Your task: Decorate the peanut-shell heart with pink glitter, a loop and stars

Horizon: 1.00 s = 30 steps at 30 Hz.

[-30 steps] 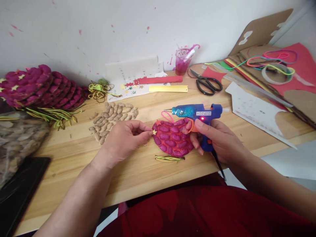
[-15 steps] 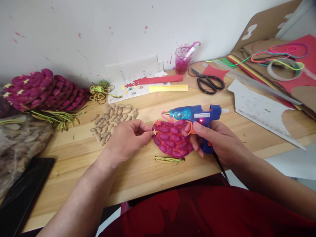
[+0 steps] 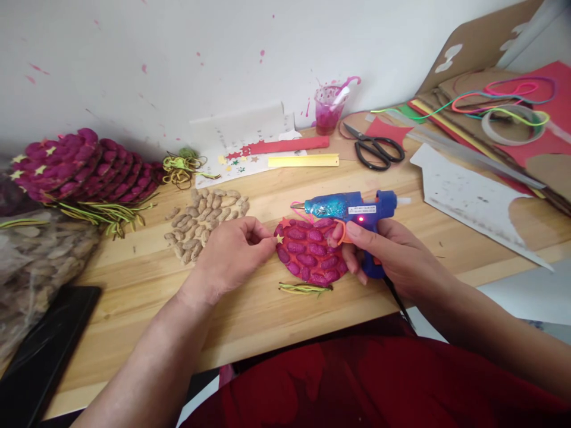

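Observation:
My left hand [image 3: 238,249] pinches a small yellow star [image 3: 279,239] at the left edge of a disc covered in purple-painted peanuts [image 3: 307,246]. A red star [image 3: 284,222] lies just above it on the disc's rim. In my right hand [image 3: 379,246] is a blue hot glue gun [image 3: 341,205], its red light lit and its nozzle pointing left above the disc. The fingers of that hand also reach the disc's right edge, beside an orange cord loop [image 3: 342,232]. Yellow-green cord strands [image 3: 306,288] lie below the disc.
Loose peanuts [image 3: 205,217] spread left of the disc. Behind are black scissors [image 3: 375,148], a yellow strip [image 3: 303,160], a red strip [image 3: 289,144] and a paint cup [image 3: 329,113]. Stacked purple discs [image 3: 89,166] stand far left, above a bag of peanuts [image 3: 40,261]. Tape [image 3: 491,128] lies right.
Hardly anything differs. The view has shifted slightly; both hands, the star and the glue gun keep their places over the disc.

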Each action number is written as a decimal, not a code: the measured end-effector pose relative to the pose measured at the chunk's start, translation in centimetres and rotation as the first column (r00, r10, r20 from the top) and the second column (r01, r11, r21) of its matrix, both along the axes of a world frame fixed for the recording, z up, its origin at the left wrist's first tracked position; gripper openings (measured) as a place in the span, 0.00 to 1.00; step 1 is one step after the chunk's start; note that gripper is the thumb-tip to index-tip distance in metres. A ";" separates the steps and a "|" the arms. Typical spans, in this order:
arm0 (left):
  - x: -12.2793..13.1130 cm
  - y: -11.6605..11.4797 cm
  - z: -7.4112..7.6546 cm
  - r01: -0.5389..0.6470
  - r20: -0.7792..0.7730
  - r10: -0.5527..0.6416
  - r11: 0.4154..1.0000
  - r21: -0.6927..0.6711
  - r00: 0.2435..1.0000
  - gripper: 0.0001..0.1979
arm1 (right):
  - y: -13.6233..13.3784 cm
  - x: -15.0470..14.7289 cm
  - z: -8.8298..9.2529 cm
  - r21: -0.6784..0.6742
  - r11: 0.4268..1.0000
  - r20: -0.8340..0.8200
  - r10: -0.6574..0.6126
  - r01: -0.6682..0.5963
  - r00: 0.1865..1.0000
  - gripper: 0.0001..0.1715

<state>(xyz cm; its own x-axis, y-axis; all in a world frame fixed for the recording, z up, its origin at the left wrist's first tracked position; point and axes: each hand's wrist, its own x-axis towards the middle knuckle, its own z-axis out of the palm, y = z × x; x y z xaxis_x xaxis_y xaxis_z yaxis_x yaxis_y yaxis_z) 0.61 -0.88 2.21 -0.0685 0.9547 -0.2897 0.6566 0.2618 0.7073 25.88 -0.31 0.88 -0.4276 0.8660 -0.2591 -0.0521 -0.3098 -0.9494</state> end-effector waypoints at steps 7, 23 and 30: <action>-0.4 -0.2 -0.1 0.040 0.008 -0.041 0.999 0.030 0.999 0.12 | 0.0 0.0 0.2 0.012 1.000 0.012 0.006 -0.007 1.000 0.20; -1.0 -4.2 -1.9 0.310 -0.274 -0.173 0.728 0.611 0.946 0.09 | 0.1 -0.1 0.2 0.021 1.000 0.048 0.003 -0.004 0.999 0.21; -0.7 -4.2 -1.5 0.288 -0.246 -0.175 0.771 0.567 0.953 0.08 | 0.0 -0.2 0.4 0.011 1.000 0.046 -0.009 0.008 0.999 0.21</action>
